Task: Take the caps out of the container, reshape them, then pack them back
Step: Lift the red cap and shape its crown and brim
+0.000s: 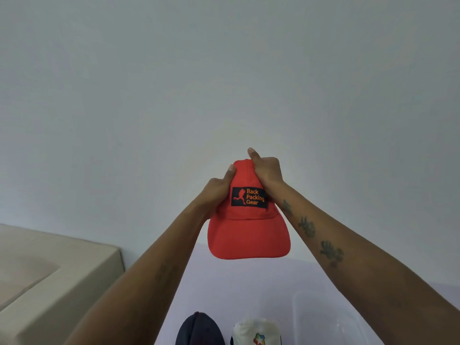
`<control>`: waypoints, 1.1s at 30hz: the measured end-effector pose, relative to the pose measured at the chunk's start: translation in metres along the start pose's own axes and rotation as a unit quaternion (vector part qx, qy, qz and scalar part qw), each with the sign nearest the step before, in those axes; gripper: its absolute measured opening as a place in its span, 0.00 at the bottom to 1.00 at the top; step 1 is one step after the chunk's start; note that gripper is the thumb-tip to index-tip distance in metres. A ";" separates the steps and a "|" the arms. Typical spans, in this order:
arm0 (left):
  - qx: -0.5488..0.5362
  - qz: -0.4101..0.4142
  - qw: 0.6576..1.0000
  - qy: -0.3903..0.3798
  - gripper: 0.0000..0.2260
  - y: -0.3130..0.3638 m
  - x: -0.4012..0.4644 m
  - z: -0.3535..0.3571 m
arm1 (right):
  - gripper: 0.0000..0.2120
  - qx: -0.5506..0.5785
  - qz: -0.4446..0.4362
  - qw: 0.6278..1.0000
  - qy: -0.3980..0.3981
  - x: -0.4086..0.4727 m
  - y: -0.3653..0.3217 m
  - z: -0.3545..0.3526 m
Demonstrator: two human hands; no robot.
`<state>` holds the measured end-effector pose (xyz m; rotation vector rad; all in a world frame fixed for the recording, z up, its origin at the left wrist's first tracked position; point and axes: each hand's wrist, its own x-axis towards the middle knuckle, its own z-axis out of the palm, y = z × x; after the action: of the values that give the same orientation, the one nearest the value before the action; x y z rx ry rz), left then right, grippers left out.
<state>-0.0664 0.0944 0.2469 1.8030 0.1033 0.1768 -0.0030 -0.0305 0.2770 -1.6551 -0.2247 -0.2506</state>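
A red cap point(249, 235) with a black "Back Packing Gear" patch is held up in the air in front of the wall, brim hanging toward me. My left hand point(219, 189) grips the crown's left side. My right hand point(266, 170) pinches the crown's top right, thumb up. Down on the pale surface sit a dark navy cap point(199, 329) and a white cap point(256, 331) with a coloured logo. A clear plastic container point(323, 317) stands at the lower right, partly behind my right forearm.
A beige cushioned seat point(49, 277) fills the lower left. A plain grey-white wall point(224, 70) takes up the upper view. The lilac surface point(224, 282) runs beneath my arms.
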 end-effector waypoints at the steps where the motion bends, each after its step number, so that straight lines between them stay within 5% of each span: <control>1: -0.029 0.011 0.999 0.033 0.30 0.002 -0.002 0.003 | 0.27 0.000 -0.019 1.000 0.006 0.000 0.001 0.003; 5: -0.071 0.102 0.983 0.134 0.25 0.003 0.002 0.001 | 0.23 0.080 0.030 0.996 0.004 -0.004 0.003 0.008; 8: -0.053 0.160 0.968 0.188 0.26 0.002 0.008 -0.014 | 0.32 0.065 0.135 0.977 -0.151 -0.007 0.004 -0.005; 11: -0.042 0.195 0.949 0.245 0.27 0.001 0.014 -0.021 | 0.33 -0.008 0.145 0.959 -0.245 -0.012 0.007 -0.010; 16: -0.129 0.107 0.960 0.224 0.24 0.004 0.018 -0.008 | 0.24 0.080 0.073 0.993 -0.037 -0.016 0.012 0.009; 20: -0.255 -0.005 0.956 0.142 0.25 -0.001 0.014 -0.009 | 0.22 0.211 0.132 0.967 -0.045 -0.016 0.021 0.008; 24: -0.344 -0.009 0.933 0.104 0.25 -0.016 0.015 -0.004 | 0.20 0.270 0.137 0.953 -0.026 -0.017 0.022 0.013; 29: -0.102 0.078 0.987 0.099 0.24 -0.016 0.019 -0.026 | 0.26 0.127 -0.046 0.990 0.047 -0.017 0.022 0.004; 33: 0.064 0.120 0.987 0.081 0.20 -0.003 0.023 -0.036 | 0.25 0.034 -0.173 0.983 0.058 -0.019 0.017 0.009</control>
<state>-0.0496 0.1331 0.2536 1.9241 0.0123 0.4988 -0.0158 -0.0235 0.2541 -1.5212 -0.4279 -0.5948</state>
